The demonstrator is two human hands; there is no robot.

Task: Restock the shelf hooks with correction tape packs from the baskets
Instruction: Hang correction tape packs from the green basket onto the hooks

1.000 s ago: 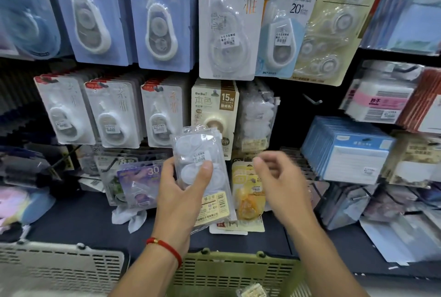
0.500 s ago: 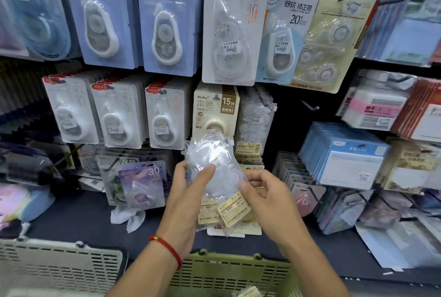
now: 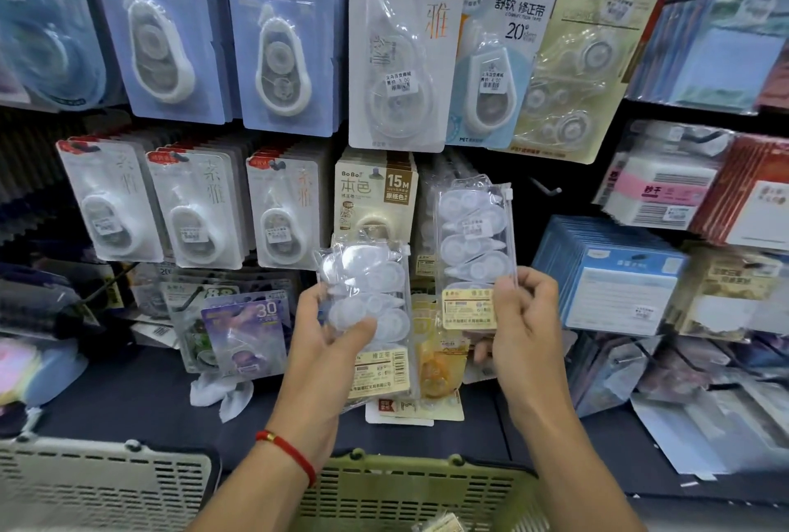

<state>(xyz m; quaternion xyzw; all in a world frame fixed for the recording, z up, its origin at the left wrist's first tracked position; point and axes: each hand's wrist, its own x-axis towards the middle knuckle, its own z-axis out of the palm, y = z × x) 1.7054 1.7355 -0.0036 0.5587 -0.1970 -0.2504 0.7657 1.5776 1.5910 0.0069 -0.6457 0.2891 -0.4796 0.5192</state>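
Note:
My left hand (image 3: 331,343) grips a clear bag of white correction tapes (image 3: 371,305) with a gold label, thumb across its front. My right hand (image 3: 523,318) pinches the lower right corner of a second identical clear pack (image 3: 474,232), holding it upright in front of the shelf display. More packs of the same kind hang on a hook behind it (image 3: 427,224). A bare black hook (image 3: 546,189) sticks out just right of the raised pack. The green basket (image 3: 410,493) lies below my wrists, with one pack (image 3: 439,525) visible in it.
Carded correction tapes hang in rows across the wall (image 3: 192,207). A grey basket (image 3: 98,484) stands at the lower left. Blue note packs (image 3: 615,275) and pink-labelled boxes (image 3: 661,194) fill the right side. Loose packs lie on the dark shelf (image 3: 128,399).
The one bundle my hands shared has split into two packs. My right hand has lifted one pack up and to the right, while my left keeps the other.

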